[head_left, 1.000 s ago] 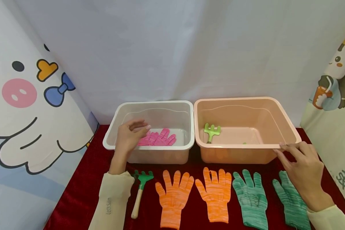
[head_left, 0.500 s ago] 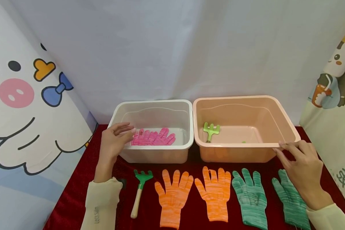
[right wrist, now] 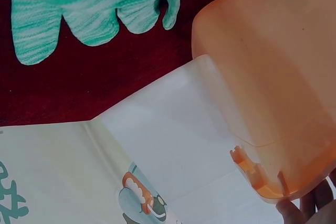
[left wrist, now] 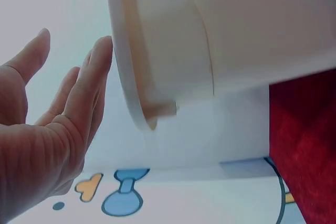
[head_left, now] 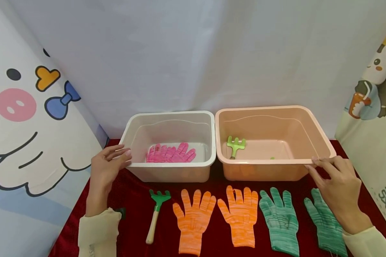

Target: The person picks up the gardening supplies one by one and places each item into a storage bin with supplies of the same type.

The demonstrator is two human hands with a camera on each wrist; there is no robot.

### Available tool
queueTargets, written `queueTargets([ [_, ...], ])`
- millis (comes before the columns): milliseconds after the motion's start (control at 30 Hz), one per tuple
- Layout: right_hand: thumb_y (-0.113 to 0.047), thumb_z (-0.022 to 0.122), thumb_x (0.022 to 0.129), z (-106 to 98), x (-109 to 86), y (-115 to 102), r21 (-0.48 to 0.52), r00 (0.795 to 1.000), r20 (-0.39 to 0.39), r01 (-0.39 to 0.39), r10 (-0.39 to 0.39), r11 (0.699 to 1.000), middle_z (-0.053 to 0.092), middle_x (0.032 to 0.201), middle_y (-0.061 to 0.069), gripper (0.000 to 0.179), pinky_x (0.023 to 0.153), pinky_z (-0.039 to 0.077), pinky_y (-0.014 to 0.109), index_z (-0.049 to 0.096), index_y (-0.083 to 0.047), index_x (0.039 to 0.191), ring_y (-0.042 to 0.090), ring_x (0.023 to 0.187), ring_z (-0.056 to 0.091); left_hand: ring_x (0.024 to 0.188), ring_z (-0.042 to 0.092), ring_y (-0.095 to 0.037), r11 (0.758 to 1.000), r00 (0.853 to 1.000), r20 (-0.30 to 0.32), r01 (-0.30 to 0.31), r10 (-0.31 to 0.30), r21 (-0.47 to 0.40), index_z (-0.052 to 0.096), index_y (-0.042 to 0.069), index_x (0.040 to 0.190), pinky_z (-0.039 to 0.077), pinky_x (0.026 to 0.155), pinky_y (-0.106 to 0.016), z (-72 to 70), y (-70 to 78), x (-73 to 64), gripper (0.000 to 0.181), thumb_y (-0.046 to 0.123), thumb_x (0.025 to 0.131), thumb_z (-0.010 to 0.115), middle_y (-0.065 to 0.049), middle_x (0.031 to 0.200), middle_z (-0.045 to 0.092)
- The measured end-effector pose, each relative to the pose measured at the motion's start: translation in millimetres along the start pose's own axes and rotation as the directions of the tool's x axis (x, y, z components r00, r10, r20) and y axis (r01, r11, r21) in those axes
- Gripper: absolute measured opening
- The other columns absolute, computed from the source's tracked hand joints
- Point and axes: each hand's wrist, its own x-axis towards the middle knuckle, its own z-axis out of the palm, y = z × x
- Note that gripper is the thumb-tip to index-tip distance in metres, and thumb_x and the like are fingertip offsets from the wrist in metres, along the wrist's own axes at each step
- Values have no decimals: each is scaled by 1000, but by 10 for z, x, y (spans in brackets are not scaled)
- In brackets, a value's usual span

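Observation:
My left hand (head_left: 107,166) is at the front left corner of the white plastic bin (head_left: 170,165). In the left wrist view its fingers (left wrist: 86,82) are fairly straight, fingertips at the rim, thumb apart. Pink knit gloves (head_left: 172,153) lie inside that bin. With thumb and fingers my right hand (head_left: 337,187) pinches the front right rim of the peach plastic bin (head_left: 263,169). Inside it lies a light green hand rake (head_left: 236,144); a small green bit of something else shows behind the front rim. In the right wrist view only fingertips (right wrist: 291,212) appear at the rim.
On the dark red cloth (head_left: 132,200) before the bins lie a green hand rake with a wooden handle (head_left: 156,216), two orange gloves (head_left: 193,219) and two green gloves (head_left: 280,221). The right forearm partly covers one green glove. A pale curtain (head_left: 167,57) hangs behind.
My left hand has moved left, from above the white bin to its front left corner, uncovering the pink gloves. The right hand has stayed on the peach bin's rim.

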Motion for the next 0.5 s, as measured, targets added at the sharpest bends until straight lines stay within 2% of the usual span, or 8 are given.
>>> queueTargets([
  [67,-50,60,85,7,-55,161,-28,998,61,12,-10,1000,58,81,18,51,71,48,52,72,0,88,38,76,51,84,67,-17,999,1000,-9,8,-8,-53,52,-2,122,52,73,-33,-65,-8,-12,55,16,76,77,-4,100,66],
  [133,-50,61,84,16,-108,314,-45,993,118,35,-30,998,59,82,18,51,63,46,56,72,0,89,38,76,52,82,68,-17,994,1000,-13,15,-17,-105,51,-4,122,52,72,-32,-121,-17,-23,56,14,76,77,-4,97,67],
  [167,-49,63,83,29,-130,360,-42,992,122,33,-28,999,59,82,18,50,62,45,57,72,-1,90,38,77,52,81,68,-17,993,1000,-13,15,-17,-120,50,-6,122,52,72,-33,-143,-24,-30,56,13,76,76,-4,96,67],
  [333,-50,64,82,42,-157,379,-35,994,113,15,-11,999,60,84,17,49,62,45,57,73,-2,90,37,78,52,78,68,-19,992,1000,7,8,-7,-125,49,-11,118,53,69,-32,-213,-56,-79,53,10,77,75,-5,91,68],
  [500,-51,62,84,33,-147,355,-41,993,118,16,-11,999,59,82,17,52,62,45,57,72,-1,89,38,77,52,77,69,-20,996,1000,30,7,-4,-89,56,-8,107,53,67,-33,-268,-100,-136,39,11,78,74,-8,88,68],
])
